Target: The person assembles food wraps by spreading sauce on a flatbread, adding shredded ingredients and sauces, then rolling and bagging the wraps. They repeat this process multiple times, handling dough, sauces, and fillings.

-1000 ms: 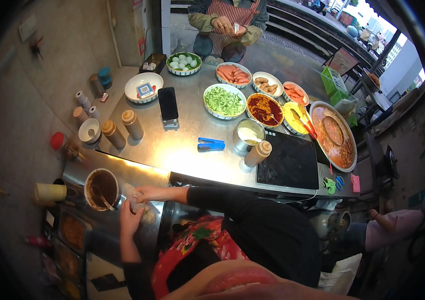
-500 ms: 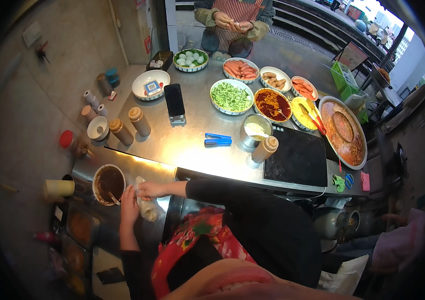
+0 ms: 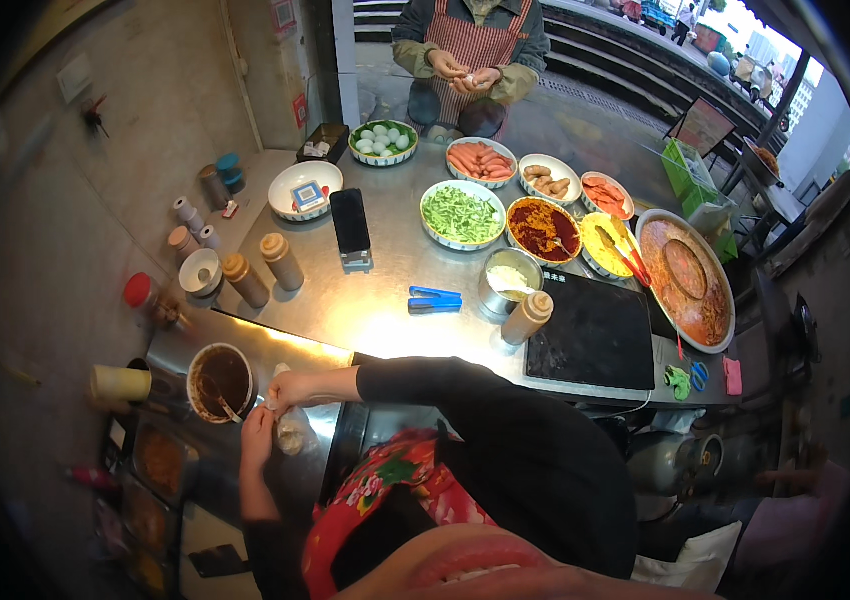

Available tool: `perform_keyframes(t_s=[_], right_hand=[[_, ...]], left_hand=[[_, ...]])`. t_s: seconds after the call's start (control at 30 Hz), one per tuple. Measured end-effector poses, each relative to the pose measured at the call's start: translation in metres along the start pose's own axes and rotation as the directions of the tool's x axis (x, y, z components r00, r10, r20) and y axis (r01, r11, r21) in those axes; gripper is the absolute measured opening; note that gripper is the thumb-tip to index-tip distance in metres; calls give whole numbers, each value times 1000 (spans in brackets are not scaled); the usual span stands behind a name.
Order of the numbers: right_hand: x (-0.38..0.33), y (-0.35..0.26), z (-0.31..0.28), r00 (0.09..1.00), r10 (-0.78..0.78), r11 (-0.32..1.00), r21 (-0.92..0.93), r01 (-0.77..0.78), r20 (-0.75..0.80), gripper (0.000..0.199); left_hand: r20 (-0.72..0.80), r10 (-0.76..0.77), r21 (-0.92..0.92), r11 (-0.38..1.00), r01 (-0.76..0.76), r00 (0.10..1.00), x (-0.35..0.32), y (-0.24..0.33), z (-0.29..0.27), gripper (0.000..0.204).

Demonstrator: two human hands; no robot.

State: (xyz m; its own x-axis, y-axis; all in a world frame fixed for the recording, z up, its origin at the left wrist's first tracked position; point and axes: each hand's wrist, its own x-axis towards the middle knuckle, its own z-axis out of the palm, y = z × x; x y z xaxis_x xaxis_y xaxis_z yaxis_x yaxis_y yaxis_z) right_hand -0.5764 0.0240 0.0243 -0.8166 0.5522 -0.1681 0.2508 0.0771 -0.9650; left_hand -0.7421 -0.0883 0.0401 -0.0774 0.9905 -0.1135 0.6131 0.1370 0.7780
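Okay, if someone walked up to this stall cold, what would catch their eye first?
Probably the bright bowls along the far edge of the steel counter: green chopped vegetables, red chili sauce, sausages. At right sits a large round griddle. Near left, both hands, left hand and right hand, handle a clear plastic bag.

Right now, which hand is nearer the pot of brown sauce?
Left, narrowly. The left hand sits just below-right of the pot of brown sauce; the right hand reaches in from the right, slightly farther off. Both hold a small clear bag.
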Motion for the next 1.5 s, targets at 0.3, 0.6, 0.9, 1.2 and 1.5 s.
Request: perform_keyframes(t_s=[0.3, 0.6, 0.9, 1.2, 1.5], right_hand=[[18, 0, -3, 831, -554, 666, -628, 404, -53, 26], [-11, -9, -6, 915, -388, 761, -599, 249, -112, 27], [-134, 23, 40, 963, 172, 765, 644, 3, -209, 29], [-301, 82, 98, 997, -52, -72, 996, -60, 57, 31], [-603, 114, 108, 909, 312, 31, 959, 281, -277, 50]], left_hand=[[70, 101, -68, 993, -96, 992, 49, -14, -15, 18], [50, 226, 699, 688, -195, 973, 36, -11, -22, 21], [-120, 657, 349, 729, -588, 744, -81, 109, 17, 39], [-14, 741, 282, 647, -708, 672, -180, 146, 202, 46], [639, 359, 256, 735, -628, 680, -247, 164, 335, 28]])
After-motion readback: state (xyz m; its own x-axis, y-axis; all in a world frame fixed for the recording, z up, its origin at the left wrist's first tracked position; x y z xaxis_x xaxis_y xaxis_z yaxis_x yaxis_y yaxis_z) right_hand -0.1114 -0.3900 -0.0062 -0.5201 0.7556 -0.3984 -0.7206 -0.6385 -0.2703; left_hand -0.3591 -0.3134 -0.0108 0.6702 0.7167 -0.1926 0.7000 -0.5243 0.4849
